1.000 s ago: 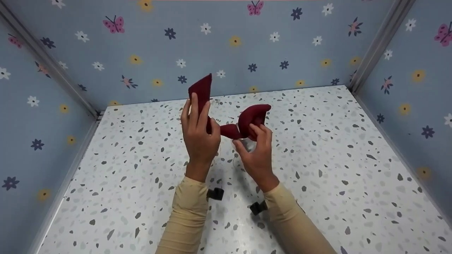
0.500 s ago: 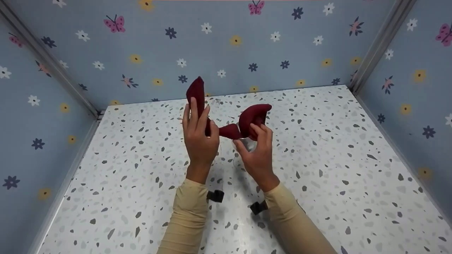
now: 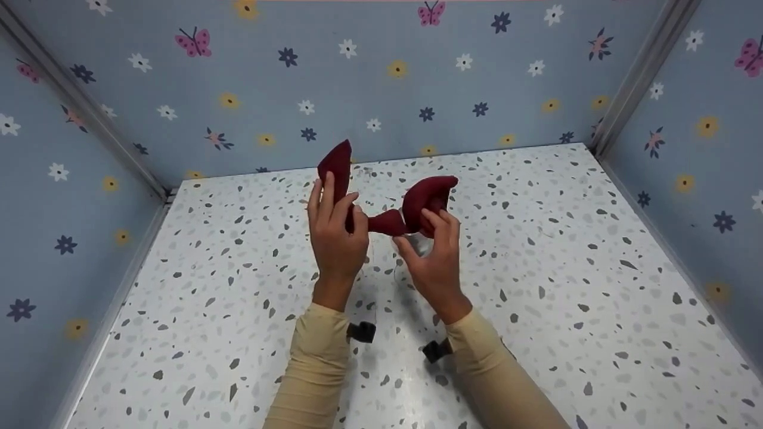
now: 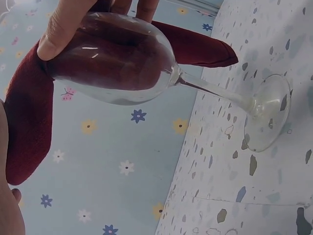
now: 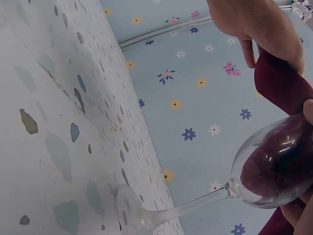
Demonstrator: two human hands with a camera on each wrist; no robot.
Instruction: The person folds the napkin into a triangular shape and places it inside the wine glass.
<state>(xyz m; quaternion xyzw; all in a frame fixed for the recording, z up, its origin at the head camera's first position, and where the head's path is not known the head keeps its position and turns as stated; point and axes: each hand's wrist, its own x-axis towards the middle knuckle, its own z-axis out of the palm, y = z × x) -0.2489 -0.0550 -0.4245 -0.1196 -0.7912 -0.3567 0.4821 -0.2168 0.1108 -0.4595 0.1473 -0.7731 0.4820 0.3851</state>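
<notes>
A clear stemmed wine glass (image 4: 117,93) stands on the speckled tabletop, with a dark red cloth napkin (image 3: 424,199) stuffed into its bowl. Above the rim the cloth spreads out to both sides as folded flaps. My right hand (image 3: 440,256) grips the bowl near the rim, thumb on the near side and fingers over the right flap. At the left flap, my left hand (image 3: 338,244) holds the cloth between thumb and fingers, and the flap's pointed tip sticks up past the fingertips. In the right wrist view the glass's stem (image 5: 195,203) is free of both hands.
Behind the table rises a blue panel (image 3: 381,89) printed with flowers and butterflies. Similar panels (image 3: 709,196) flank the right and left sides, joined by metal corner posts (image 3: 635,65). Black wrist mounts (image 3: 362,332) sit on both sleeves.
The left flap's tip has come lower and changed its lean, and the left fingers have shifted slightly down along it. The right hand and the glass have stayed in place.
</notes>
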